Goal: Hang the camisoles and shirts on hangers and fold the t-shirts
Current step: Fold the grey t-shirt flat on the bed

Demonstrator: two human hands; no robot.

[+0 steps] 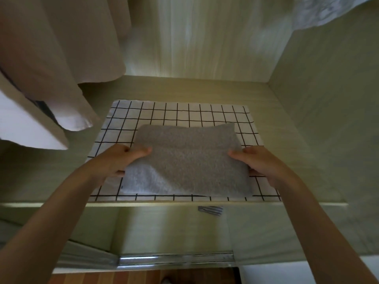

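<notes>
Folded grey t-shirt [184, 160] on checked cloth [180, 111], near shelf [205, 89] front edge. Left hand [117, 160], right hand [260, 162] pinch its side edges, thumbs on top. Risk: uneven release, fold slumps open.

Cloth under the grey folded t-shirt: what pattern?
White with a thin black grid, on the cloth; head view shows it.

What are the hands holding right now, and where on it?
Both hands grip the folded grey t-shirt: left hand at its left edge, right hand at its right edge.
</notes>
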